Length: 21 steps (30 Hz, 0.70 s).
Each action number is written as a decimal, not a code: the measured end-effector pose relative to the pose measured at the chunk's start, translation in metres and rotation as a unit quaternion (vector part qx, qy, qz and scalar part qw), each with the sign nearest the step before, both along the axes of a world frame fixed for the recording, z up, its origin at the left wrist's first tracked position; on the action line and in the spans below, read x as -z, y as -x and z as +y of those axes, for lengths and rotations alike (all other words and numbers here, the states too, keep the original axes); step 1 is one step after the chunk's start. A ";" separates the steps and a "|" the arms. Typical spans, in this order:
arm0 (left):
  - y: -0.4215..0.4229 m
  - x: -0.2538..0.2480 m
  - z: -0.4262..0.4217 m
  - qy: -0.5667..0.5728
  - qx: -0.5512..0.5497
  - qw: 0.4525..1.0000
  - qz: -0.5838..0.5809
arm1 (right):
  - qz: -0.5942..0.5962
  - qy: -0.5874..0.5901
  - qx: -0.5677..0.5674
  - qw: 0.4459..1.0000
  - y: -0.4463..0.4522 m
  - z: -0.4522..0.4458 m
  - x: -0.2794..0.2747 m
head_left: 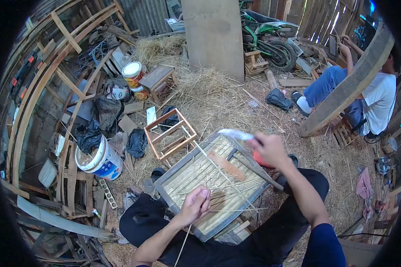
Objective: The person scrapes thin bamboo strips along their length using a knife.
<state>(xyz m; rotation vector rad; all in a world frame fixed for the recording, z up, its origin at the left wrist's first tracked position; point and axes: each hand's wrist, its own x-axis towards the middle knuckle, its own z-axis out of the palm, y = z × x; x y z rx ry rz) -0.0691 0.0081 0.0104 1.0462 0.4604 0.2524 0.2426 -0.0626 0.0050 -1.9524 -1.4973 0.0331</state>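
Observation:
My right hand (272, 152) is raised over the far right corner of a small bamboo-slatted table (179, 177), closed around the handle of a knife (236, 134). The curved blade points left. Over the near left part of the tabletop, my left hand (195, 204) is closed on a thin bamboo strip (183, 245), whose tail hangs down past my leg. A bundle of thin strips (243, 192) lies right of that hand. One longer strip (213, 161) crosses the top diagonally. A flat brown wooden piece (227, 166) rests on the slats.
Beyond the table stands a small wooden frame (170, 134). A white bucket (103, 162) and a stool (157, 79) are to the left. Straw covers the floor. Another person (374, 102) sits at right behind a slanted post (347, 95). A motorbike (272, 46) stands at the back.

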 end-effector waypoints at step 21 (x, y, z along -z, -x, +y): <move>-0.052 0.007 0.004 -0.002 -0.056 0.997 0.044 | -0.055 -0.027 -0.166 0.984 0.028 -0.024 -0.026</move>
